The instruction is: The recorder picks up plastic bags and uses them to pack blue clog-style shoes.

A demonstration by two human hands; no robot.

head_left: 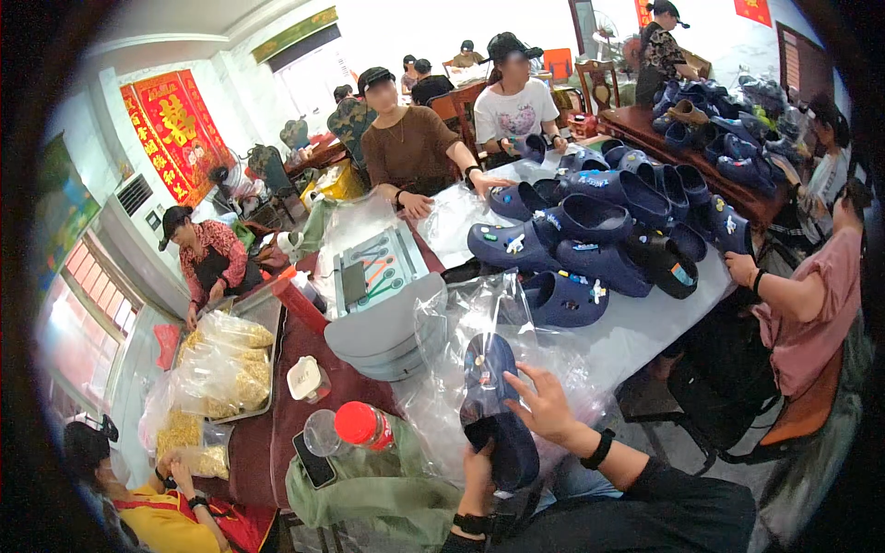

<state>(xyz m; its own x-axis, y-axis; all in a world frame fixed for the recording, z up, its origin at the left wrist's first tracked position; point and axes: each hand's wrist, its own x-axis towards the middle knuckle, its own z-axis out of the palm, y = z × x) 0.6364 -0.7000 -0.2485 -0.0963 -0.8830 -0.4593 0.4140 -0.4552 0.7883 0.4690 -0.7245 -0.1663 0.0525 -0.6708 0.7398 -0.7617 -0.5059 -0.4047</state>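
A pair of navy clogs (513, 450) stands upright before me, the soles partly facing me. My left hand (477, 481) is closed around the lower end of the pair. My right hand (546, 405) has its fingers apart beside the clogs' right edge; whether the fingertips touch the clogs or the plastic I cannot tell. The upper clog sits behind or inside a clear plastic bag (458, 318); its exact place in the bag is hard to make out. Beyond it lies a large heap of navy clogs (599, 217) with small decorations on them.
Left of me are a grey stacked case (378, 346), a red-lidded jar (362, 424), a white tub (309, 380), a phone (315, 459) and green cloth (369, 498). A tray (269, 341) holds bagged yellow pieces. Co-workers sit around the tables; one person's hand (740, 269) touches the heap's right side.
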